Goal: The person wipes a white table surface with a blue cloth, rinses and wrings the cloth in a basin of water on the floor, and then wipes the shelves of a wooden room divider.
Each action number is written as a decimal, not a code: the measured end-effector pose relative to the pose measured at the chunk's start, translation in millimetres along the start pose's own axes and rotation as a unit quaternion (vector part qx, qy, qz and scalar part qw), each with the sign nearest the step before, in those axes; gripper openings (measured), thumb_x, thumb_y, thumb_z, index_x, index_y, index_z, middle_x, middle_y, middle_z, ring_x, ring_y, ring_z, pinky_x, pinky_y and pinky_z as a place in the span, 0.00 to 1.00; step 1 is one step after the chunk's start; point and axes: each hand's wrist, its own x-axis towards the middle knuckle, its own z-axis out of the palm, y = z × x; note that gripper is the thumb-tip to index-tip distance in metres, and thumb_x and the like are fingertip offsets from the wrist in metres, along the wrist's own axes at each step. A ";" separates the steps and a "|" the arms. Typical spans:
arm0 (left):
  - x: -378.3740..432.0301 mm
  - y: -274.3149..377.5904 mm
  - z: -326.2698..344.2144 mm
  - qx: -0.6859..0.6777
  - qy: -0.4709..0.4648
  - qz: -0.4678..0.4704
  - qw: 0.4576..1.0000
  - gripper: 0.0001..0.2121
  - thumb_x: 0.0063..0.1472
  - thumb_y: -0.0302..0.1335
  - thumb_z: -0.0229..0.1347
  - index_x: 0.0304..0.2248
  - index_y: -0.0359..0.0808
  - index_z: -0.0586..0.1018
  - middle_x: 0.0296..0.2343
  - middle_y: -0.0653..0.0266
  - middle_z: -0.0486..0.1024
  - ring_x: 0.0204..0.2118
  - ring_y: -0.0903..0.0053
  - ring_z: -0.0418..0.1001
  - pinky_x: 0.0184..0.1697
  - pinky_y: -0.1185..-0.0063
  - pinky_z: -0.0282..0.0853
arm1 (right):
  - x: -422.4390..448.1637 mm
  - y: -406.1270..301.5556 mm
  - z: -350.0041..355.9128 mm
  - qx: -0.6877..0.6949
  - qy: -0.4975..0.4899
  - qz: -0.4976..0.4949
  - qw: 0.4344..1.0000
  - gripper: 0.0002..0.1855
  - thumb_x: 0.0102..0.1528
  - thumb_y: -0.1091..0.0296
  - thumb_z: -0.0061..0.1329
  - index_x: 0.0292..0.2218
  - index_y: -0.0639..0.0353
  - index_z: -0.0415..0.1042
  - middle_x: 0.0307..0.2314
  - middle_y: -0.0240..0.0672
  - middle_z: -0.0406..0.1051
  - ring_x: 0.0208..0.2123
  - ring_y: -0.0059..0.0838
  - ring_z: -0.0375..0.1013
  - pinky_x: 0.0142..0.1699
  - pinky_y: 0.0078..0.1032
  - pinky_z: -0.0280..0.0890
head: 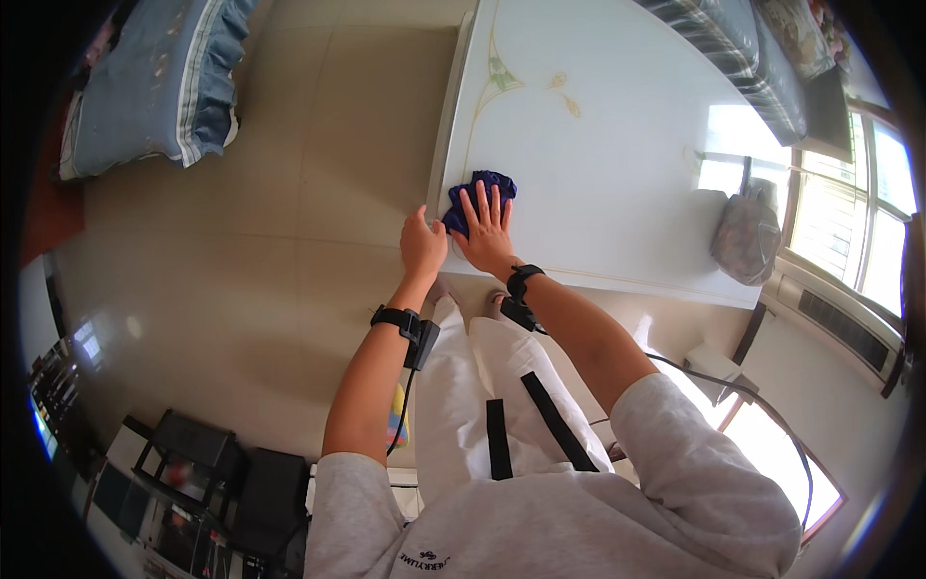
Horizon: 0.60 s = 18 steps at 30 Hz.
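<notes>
A dark blue-purple cloth (494, 178) lies crumpled on the near left corner of a white glossy tabletop (600, 188) with a floral pattern. My right hand (488, 228) rests flat on the cloth, palm down, with its fingers spread. At the table's left edge, just beside the cloth, is my left hand (425, 242), its fingers slightly curled; whether it grips the edge or anything else cannot be told. Both wrists wear black straps with small devices.
A patterned bag (749, 235) sits at the table's right side. A sofa with a blue cover (145, 94) stands at the upper left, another covered seat (731, 51) at the upper right. Black furniture (195, 441) is at the lower left. A cable (767, 405) runs at the right.
</notes>
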 end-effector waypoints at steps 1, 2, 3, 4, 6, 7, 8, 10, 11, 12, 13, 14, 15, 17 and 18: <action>7.8 6.0 -0.2 -0.004 0.003 0.000 1.000 0.17 0.53 0.28 0.46 0.42 0.28 0.67 0.40 0.47 0.66 0.43 0.58 0.64 0.46 0.69 0.60 | 3.4 1.5 -1.1 -0.011 -0.007 -0.011 1.000 0.40 0.49 0.49 0.42 0.57 0.49 0.40 0.57 0.42 0.32 0.58 0.47 0.29 0.57 0.50 0.26; 15.6 12.9 -1.5 -0.009 -0.008 0.022 1.000 0.17 0.54 0.29 0.45 0.43 0.29 0.67 0.41 0.47 0.66 0.45 0.58 0.63 0.47 0.70 0.59 | 8.8 2.0 -1.2 -0.025 -0.022 -0.019 0.999 0.40 0.49 0.47 0.41 0.57 0.48 0.41 0.57 0.42 0.32 0.59 0.47 0.28 0.57 0.50 0.26; 18.9 17.6 -0.6 -0.011 -0.021 0.040 0.999 0.18 0.54 0.30 0.45 0.44 0.29 0.66 0.42 0.48 0.65 0.46 0.58 0.62 0.49 0.70 0.58 | 9.9 1.9 0.0 -0.035 -0.043 -0.026 0.998 0.40 0.48 0.46 0.41 0.57 0.48 0.41 0.57 0.42 0.32 0.59 0.46 0.28 0.57 0.50 0.25; 24.5 34.8 -0.2 0.001 -0.019 0.047 0.999 0.18 0.55 0.30 0.44 0.44 0.29 0.66 0.42 0.48 0.65 0.46 0.58 0.62 0.49 0.70 0.58 | 15.4 6.8 -4.1 -0.031 -0.047 -0.048 0.997 0.40 0.48 0.44 0.40 0.57 0.47 0.41 0.57 0.41 0.32 0.59 0.46 0.27 0.57 0.50 0.25; 32.5 65.2 7.4 -0.015 -0.078 0.026 0.997 0.18 0.54 0.31 0.44 0.42 0.27 0.66 0.43 0.44 0.62 0.46 0.55 0.61 0.49 0.69 0.57 | 29.9 18.4 -15.7 -0.063 -0.074 -0.063 0.993 0.38 0.48 0.49 0.39 0.57 0.47 0.41 0.57 0.40 0.30 0.59 0.45 0.27 0.58 0.49 0.25; 36.8 71.5 13.2 -0.025 -0.079 0.026 0.996 0.19 0.53 0.31 0.46 0.40 0.25 0.67 0.42 0.39 0.62 0.47 0.52 0.60 0.49 0.68 0.56 | 39.8 18.2 -22.1 -0.088 -0.091 -0.072 0.989 0.38 0.49 0.51 0.39 0.57 0.47 0.41 0.57 0.39 0.30 0.59 0.45 0.28 0.58 0.48 0.25; 44.0 77.9 19.1 0.035 -0.098 0.035 0.994 0.24 0.53 0.36 0.46 0.44 0.24 0.63 0.45 0.36 0.56 0.50 0.50 0.54 0.52 0.67 0.52 | 50.4 18.5 -28.5 -0.059 -0.095 -0.081 0.990 0.36 0.49 0.53 0.38 0.57 0.47 0.42 0.57 0.38 0.29 0.59 0.44 0.28 0.58 0.48 0.25; 61.1 81.0 30.6 0.096 -0.135 0.048 0.985 0.29 0.53 0.41 0.46 0.48 0.24 0.60 0.49 0.34 0.50 0.53 0.49 0.49 0.54 0.66 0.49 | 67.2 24.9 -33.3 -0.077 -0.048 -0.114 0.989 0.36 0.48 0.54 0.39 0.56 0.47 0.44 0.57 0.37 0.33 0.59 0.43 0.31 0.58 0.48 0.27; 72.3 76.9 32.8 0.076 -0.129 0.038 0.988 0.33 0.51 0.43 0.47 0.48 0.21 0.57 0.49 0.32 0.47 0.53 0.48 0.47 0.55 0.66 0.47 | 78.4 23.7 -36.4 -0.069 -0.033 -0.131 0.988 0.36 0.47 0.54 0.40 0.56 0.47 0.44 0.57 0.37 0.34 0.59 0.43 0.32 0.58 0.48 0.28; 86.1 83.9 33.9 0.053 -0.121 0.033 0.991 0.37 0.50 0.45 0.48 0.49 0.19 0.54 0.49 0.30 0.44 0.54 0.47 0.44 0.55 0.65 0.45 | 89.5 29.1 -38.5 -0.071 -0.021 -0.140 0.987 0.36 0.47 0.53 0.40 0.55 0.47 0.45 0.56 0.37 0.37 0.58 0.43 0.33 0.58 0.48 0.29; 94.5 90.2 34.6 0.030 -0.112 0.029 0.993 0.42 0.48 0.48 0.49 0.49 0.16 0.51 0.49 0.28 0.41 0.54 0.46 0.42 0.56 0.65 0.44 | 100.3 33.8 -40.6 -0.083 -0.005 -0.159 0.984 0.39 0.46 0.49 0.41 0.56 0.48 0.44 0.57 0.39 0.36 0.59 0.45 0.31 0.58 0.47 0.28; 101.5 96.5 34.9 -0.006 -0.135 0.028 0.990 0.45 0.45 0.49 0.52 0.48 0.13 0.51 0.49 0.27 0.39 0.54 0.45 0.40 0.55 0.63 0.43 | 108.5 38.9 -43.6 -0.077 -0.001 -0.173 0.982 0.37 0.47 0.50 0.40 0.56 0.48 0.44 0.57 0.39 0.36 0.59 0.45 0.31 0.58 0.47 0.28; 109.2 101.6 36.3 0.001 -0.138 0.028 0.990 0.45 0.45 0.49 0.52 0.48 0.13 0.51 0.49 0.27 0.39 0.54 0.45 0.40 0.55 0.63 0.43 | 120.0 42.2 -47.3 -0.070 0.004 -0.191 0.979 0.36 0.48 0.50 0.39 0.56 0.48 0.45 0.57 0.38 0.37 0.59 0.45 0.32 0.58 0.46 0.28; 125.8 113.0 39.1 0.106 -0.095 0.057 0.988 0.48 0.42 0.50 0.55 0.47 0.12 0.51 0.48 0.26 0.38 0.53 0.42 0.38 0.54 0.60 0.42 | 141.6 48.8 -55.9 -0.063 0.013 -0.216 0.974 0.36 0.48 0.51 0.39 0.56 0.48 0.45 0.57 0.38 0.37 0.59 0.45 0.32 0.58 0.46 0.28; 135.5 121.1 38.9 0.060 -0.106 0.055 0.991 0.49 0.40 0.48 0.58 0.48 0.14 0.49 0.48 0.22 0.35 0.54 0.39 0.30 0.55 0.57 0.34 | 148.5 54.2 -60.1 -0.057 0.013 -0.219 0.974 0.36 0.48 0.51 0.39 0.56 0.48 0.45 0.57 0.38 0.37 0.59 0.45 0.32 0.58 0.46 0.28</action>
